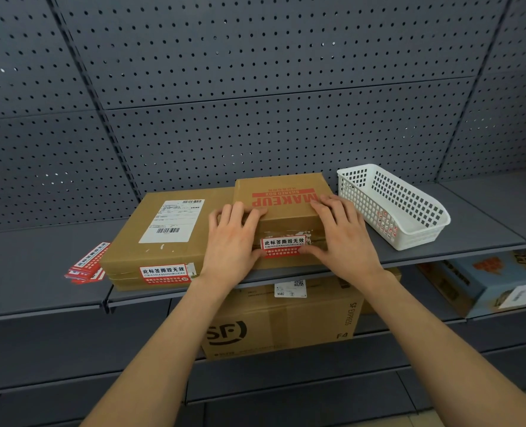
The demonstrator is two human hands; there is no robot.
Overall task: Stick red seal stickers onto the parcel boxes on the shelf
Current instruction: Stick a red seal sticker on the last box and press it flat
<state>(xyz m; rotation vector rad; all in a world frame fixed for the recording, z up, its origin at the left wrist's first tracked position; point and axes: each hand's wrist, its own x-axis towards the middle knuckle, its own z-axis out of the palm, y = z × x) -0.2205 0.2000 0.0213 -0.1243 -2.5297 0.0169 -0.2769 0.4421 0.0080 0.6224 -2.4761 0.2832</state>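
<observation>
Two brown parcel boxes stand side by side on the grey shelf [440,251]. The right one, printed MAKEUP [286,211], carries a red seal sticker [283,246] over its front top edge. My left hand [234,241] and my right hand [342,238] rest on this box at either side of the sticker, thumbs pressing on its ends. The left box [151,251] has a white shipping label and its own red seal sticker [164,274] on the front edge. A loose stack of red seal stickers [87,265] lies on the shelf left of it.
A white perforated plastic basket [394,208] stands right of the boxes, with small red-and-white scraps inside. Grey pegboard forms the back wall. On the lower shelf are a large SF carton [280,328] and a colourful box [486,282] at the right.
</observation>
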